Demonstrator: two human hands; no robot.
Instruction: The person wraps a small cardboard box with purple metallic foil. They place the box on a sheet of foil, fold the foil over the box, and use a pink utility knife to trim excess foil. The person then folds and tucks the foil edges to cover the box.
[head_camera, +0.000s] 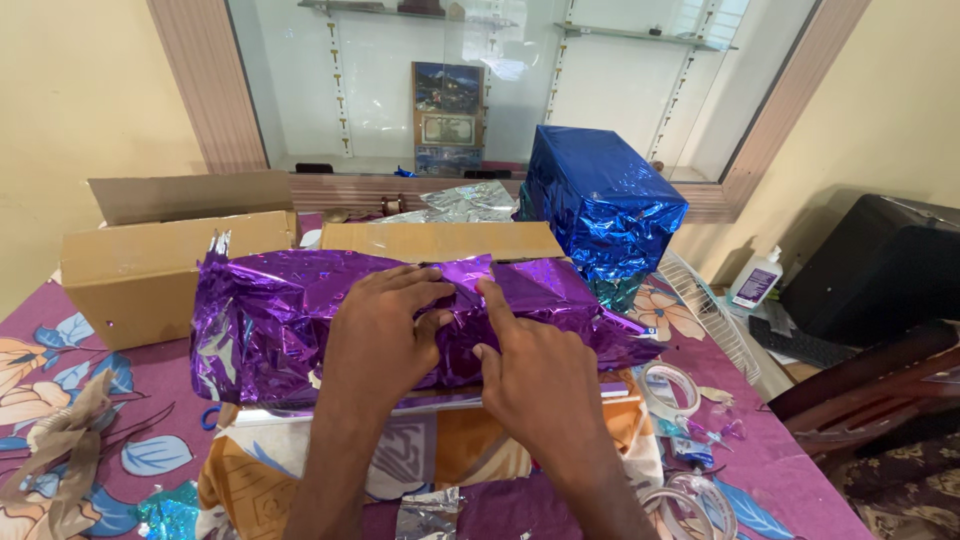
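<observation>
While both hands press down on it, the box wrapped in purple foil paper (300, 320) lies in the middle of the surface (760, 450), which carries a purple cloth with a flower pattern. The left hand (385, 335) rests flat on the top of the purple parcel, its fingers (415, 280) spread and a little bent, pressing the foil; it does not close around anything. The right hand (535, 375) lies just beside it, touching the same parcel, with the index finger stretched forward onto a fold of the paper and the other fingers curled loosely. The thumbs of both hands meet near the fold.

Behind the parcel stands an open cardboard box (150, 270) on the left, and a box wrapped in blue foil (600, 200) stands on the right, tilted a little. Under the parcel, near the person, is an orange and white printed cloth (440, 450). To the right of it lie rolls of clear adhesive tape (668, 388), and farther right a white bottle (757, 278) stands near a dark monitor (880, 265).
</observation>
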